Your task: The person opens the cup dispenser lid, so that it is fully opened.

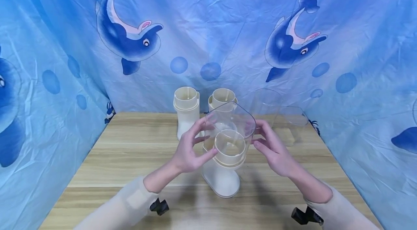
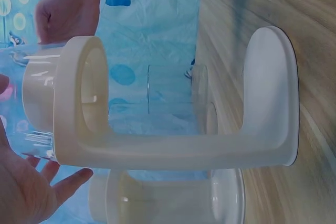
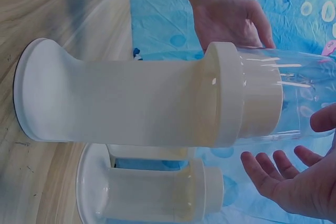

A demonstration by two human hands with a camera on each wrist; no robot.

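Note:
A clear plastic container point(image 1: 241, 118) with rounded corners stands upright around the cream collar point(image 1: 229, 152) of a white stand point(image 1: 223, 183) in front of me. My left hand point(image 1: 192, 150) holds the container's left side, its thumb in front and its fingers spread behind the clear wall. On the opposite side my right hand point(image 1: 277, 152) holds the container lightly between thumb and fingers. In the right wrist view, several fingertips point(image 3: 254, 163) are a little off the wall, while the thumb overlaps it. The stand's wide foot point(image 2: 270, 87) rests on the table.
Two similar white stands, one at the left point(image 1: 187, 114) and one beside it point(image 1: 223, 95), are behind the front one. At the back right are more clear containers, a tall one point(image 1: 267, 98) and a lower one point(image 1: 293, 123). A blue dolphin curtain point(image 1: 208, 24) surrounds the wooden table point(image 1: 130, 161).

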